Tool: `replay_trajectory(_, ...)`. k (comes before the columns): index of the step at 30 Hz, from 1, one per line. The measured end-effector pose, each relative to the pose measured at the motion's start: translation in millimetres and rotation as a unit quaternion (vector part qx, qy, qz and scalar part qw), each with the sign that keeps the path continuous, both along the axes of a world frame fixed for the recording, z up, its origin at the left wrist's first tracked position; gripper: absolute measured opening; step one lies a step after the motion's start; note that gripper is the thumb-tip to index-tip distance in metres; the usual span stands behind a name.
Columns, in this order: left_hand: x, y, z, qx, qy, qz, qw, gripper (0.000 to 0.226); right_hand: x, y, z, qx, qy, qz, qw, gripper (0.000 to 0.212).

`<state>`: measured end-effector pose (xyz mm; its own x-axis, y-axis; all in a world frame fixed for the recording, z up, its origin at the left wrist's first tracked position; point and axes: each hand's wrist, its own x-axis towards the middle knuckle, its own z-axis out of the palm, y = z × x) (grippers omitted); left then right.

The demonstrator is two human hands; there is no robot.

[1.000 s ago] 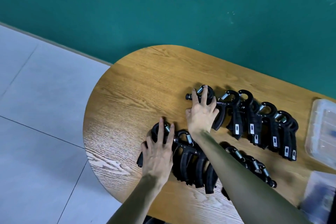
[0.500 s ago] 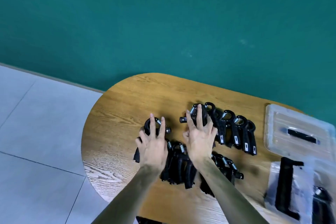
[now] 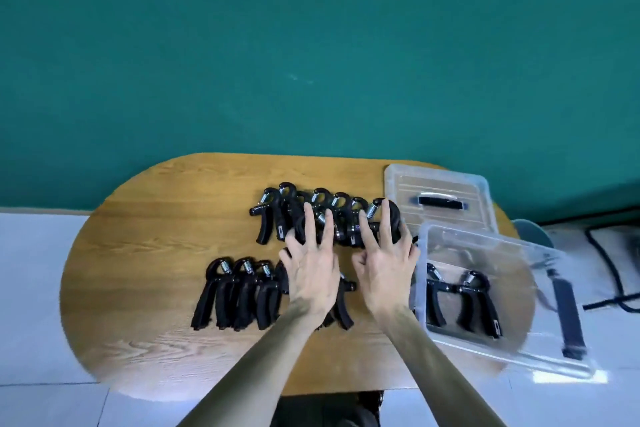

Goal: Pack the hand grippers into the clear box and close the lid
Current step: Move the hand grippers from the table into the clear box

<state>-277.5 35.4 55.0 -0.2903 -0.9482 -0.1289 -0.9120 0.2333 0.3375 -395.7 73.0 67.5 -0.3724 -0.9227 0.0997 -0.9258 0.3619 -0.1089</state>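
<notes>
Black hand grippers with steel springs lie in two rows on the oval wooden table: a back row and a front row. My left hand hovers over the back row, fingers around one hand gripper. My right hand holds another hand gripper just left of the clear box. The box stands open at the table's right end with two grippers inside. Its clear lid lies flat behind it.
A teal wall runs behind the table. White floor tiles surround it. Black cables lie on the floor at the right, and the box's black latch hangs over the table's right edge.
Each hand took a gripper from the left end of a row, and both have moved right to just beside the box. The view has swung right, bringing box and lid fully in.
</notes>
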Motion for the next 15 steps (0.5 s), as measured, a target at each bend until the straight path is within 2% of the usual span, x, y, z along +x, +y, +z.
replay_trajectory(5,-89,41,19,0.001,0.021,-0.032,0.999,0.079,-82,54,18,-0.011,-0.017,-0.054,0.998,0.078)
replay_trajectory(15,-226,120,7,0.037,-0.008,-0.098,0.994,0.078,-214,143,6,0.060,-0.077,-0.119,0.988,0.070)
